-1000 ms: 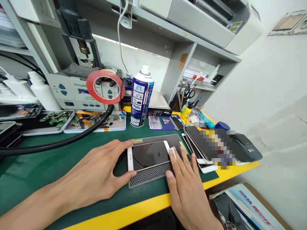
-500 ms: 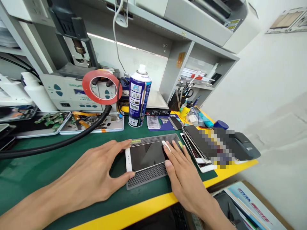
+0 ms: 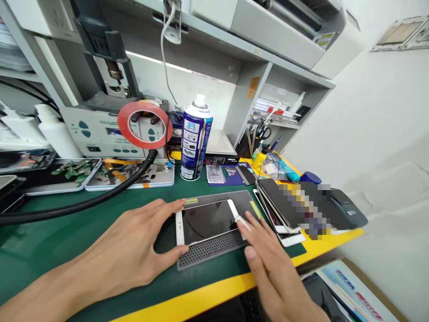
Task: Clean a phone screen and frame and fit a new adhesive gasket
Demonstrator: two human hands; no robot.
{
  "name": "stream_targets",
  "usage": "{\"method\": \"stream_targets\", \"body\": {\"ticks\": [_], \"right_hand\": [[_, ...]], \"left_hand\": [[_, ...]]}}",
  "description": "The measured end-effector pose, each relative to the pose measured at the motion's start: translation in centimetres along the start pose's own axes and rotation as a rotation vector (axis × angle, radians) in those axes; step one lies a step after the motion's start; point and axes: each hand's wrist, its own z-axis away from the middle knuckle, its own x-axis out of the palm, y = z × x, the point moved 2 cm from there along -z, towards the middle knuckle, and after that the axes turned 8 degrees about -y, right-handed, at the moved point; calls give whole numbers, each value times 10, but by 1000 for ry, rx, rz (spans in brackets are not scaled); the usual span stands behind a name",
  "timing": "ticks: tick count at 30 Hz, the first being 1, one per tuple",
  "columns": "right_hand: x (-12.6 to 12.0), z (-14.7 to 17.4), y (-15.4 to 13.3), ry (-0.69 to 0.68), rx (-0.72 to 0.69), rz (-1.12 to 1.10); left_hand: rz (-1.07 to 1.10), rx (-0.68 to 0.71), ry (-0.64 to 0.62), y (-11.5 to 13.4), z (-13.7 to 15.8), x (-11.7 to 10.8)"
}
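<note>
A white-framed smartphone lies screen up on a grey mat with a honeycomb pattern. My left hand spans the phone's left end, thumb on the near edge and fingers on the far edge. At the phone's right end is my right hand, its fingers extended together and the thumb lower down. Under its fingertips is a small white wipe, touching the near right corner of the phone; the fingers partly cover it.
A spray can stands behind the mat. Several phones lie stacked to the right. A thick black hose crosses the green bench mat at left, before trays of parts. Red tape hangs on a control box. The yellow bench edge runs in front.
My right hand has slid toward me and to the right with the white wipe, uncovering the phone's right end. My left hand stays on the phone's left end.
</note>
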Motion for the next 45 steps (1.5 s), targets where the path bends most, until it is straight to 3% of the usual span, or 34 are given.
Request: {"method": "stream_targets", "body": {"ticks": [4,9,12,16,19,25,32,40,45], "right_hand": [[-11,-9,20,229,136,-77],[-12,-21,30,278,296,-138],[-10,-27,25,283,218,-111],[-1,-29,6,164,-78,91],[8,-21,-9,-12,-158,286],[12,-13,-13,-135,-69,362],[15,-54,4,-223,104,248],[14,-41,-18,-288,-46,230],[15,-55,-15,-280,36,232]], "left_hand": [[-2,6,1,1,1,-2],[12,13,-10,0,1,-3],[13,17,-7,-1,0,-2],[14,48,22,-2,0,-1],[15,65,34,-2,1,-1],[40,45,17,0,1,-2],[66,8,6,-1,1,-1],[50,39,29,-1,1,-1],[59,-12,4,-3,3,1]]}}
